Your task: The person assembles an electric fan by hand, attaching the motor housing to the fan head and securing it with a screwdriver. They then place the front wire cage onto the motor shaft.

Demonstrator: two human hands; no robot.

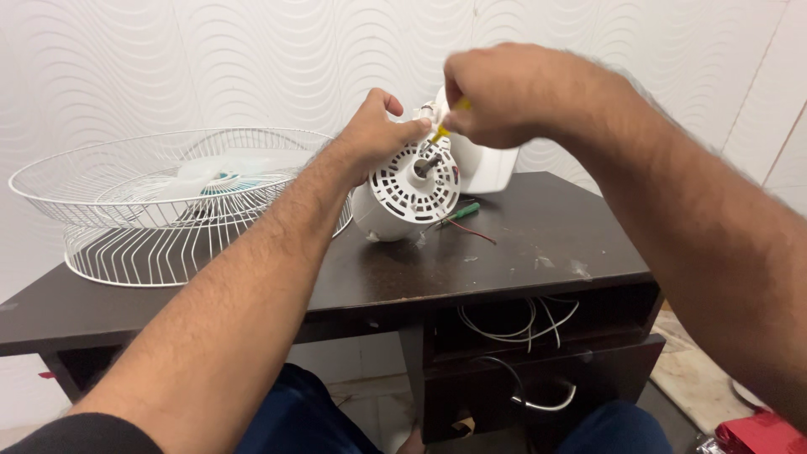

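On the dark table (538, 252), the left hand (374, 134) is gripping a round white motor (403, 197) while right hand (496, 97) fingers are pinching a yellow screwdriver (444, 124).

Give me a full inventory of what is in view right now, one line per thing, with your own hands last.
fan motor housing: one, white, upright on the desk near its back edge
motor shaft: one, metal, sticking out of the housing's face
fan guards: two, white wire, stacked on the desk's left end
fan blade: one, pale with a teal hub, inside the guards
green-handled tool: one, lying on the desk right of the housing
desk: one, dark brown, with an open compartment
white cables: several, in the compartment
red object: one, floor, bottom right
left hand: gripping the top of the housing
right hand: holding a yellow-handled screwdriver at the housing
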